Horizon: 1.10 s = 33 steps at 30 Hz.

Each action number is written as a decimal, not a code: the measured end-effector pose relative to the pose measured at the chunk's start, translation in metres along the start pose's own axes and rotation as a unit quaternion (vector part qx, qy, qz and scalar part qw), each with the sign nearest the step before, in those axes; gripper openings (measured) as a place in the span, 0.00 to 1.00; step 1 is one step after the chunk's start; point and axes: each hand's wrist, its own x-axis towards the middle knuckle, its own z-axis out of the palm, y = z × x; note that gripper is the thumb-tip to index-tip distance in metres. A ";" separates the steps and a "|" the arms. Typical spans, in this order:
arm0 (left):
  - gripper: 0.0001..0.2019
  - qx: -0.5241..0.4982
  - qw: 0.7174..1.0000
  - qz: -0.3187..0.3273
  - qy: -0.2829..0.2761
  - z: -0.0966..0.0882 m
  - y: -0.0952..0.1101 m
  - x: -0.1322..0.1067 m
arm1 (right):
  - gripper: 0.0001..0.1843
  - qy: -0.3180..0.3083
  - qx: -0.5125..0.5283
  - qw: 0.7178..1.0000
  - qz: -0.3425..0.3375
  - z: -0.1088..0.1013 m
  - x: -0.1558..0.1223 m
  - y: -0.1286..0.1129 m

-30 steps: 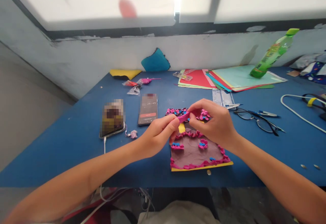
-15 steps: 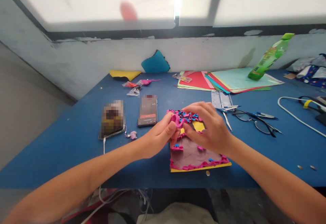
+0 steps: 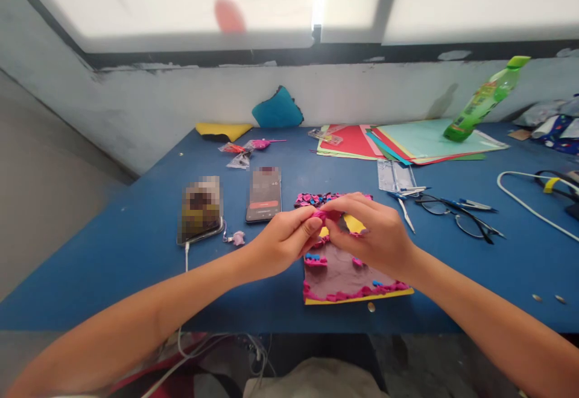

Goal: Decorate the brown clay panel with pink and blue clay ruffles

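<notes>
Between the fingertips of both hands is a small piece of pink modelling clay (image 3: 320, 214), mostly covered by the fingers. My left hand (image 3: 289, 233) pinches it from the left, thumb against forefinger. From the right, my right hand (image 3: 373, 229) closes its thumb and forefinger on the same piece. Below and behind the hands lies a decorated board (image 3: 348, 274) with a brownish surface, yellow patches, a pink clay border and bits of pink and blue clay. The hands hide part of its upper half.
Left of the board lie a phone (image 3: 263, 196) and a second, cabled phone (image 3: 201, 211). To the right are eyeglasses (image 3: 452, 214) and pens (image 3: 474, 205). Coloured paper sheets (image 3: 425, 145) carry a leaning green bottle (image 3: 484, 102). Small packets (image 3: 239, 155) sit at the back left.
The pink clay showed as a curved strip between the hands; now it is bunched small at the fingertips. My right fingers have come closer to my left ones.
</notes>
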 end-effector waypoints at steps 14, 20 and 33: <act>0.20 -0.082 0.996 -0.034 0.023 0.000 0.001 0.001 | 0.06 0.081 -0.123 0.980 0.132 -0.008 0.005 0.012; 0.20 -0.106 0.993 -0.035 0.030 0.002 -0.001 0.002 | 0.04 0.078 -0.111 0.985 0.110 -0.012 0.007 0.009; 0.16 -0.010 0.999 -0.032 -0.026 0.003 -0.001 -0.003 | 0.06 -0.015 0.002 1.000 0.002 0.000 0.000 0.002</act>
